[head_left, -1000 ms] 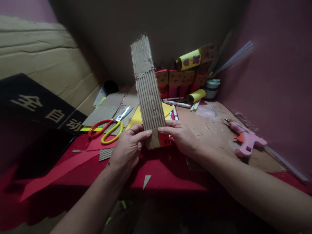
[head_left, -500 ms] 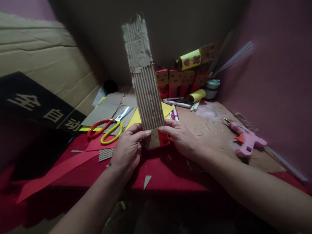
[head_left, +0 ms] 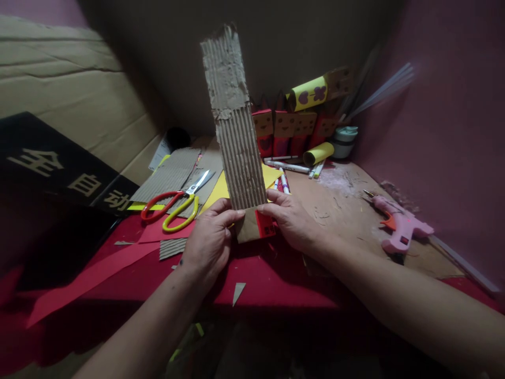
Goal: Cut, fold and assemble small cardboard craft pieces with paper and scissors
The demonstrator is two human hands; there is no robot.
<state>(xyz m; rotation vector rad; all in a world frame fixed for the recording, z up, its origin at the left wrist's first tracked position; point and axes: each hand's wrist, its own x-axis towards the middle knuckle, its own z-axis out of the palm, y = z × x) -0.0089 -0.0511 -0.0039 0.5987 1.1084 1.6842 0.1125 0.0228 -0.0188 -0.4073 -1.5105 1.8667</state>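
Note:
A long corrugated cardboard strip (head_left: 240,152) stands nearly upright before me, leaning slightly left, its ridges facing me. Its bottom end is folded toward me, showing a smooth brown flap (head_left: 248,225) with a red printed corner. My left hand (head_left: 211,231) pinches the fold's left side, thumb on top. At the right side of the same fold, my right hand (head_left: 290,218) pinches with thumb and fingers. Scissors (head_left: 173,208) with one red and one yellow handle lie partly spread, left of my left hand.
A pink glue gun (head_left: 400,221) rests on a cardboard sheet (head_left: 335,221) at right. Yellow paper rolls (head_left: 319,153), markers (head_left: 288,166) and red figures with cardboard faces (head_left: 284,126) are at the back. Red paper (head_left: 87,279) and corrugated pieces (head_left: 168,176) lie left on the red cloth (head_left: 284,287).
The strip's upper end has shifted slightly to the right. More of the folded flap's face shows between my thumbs. Both hands keep their pinch.

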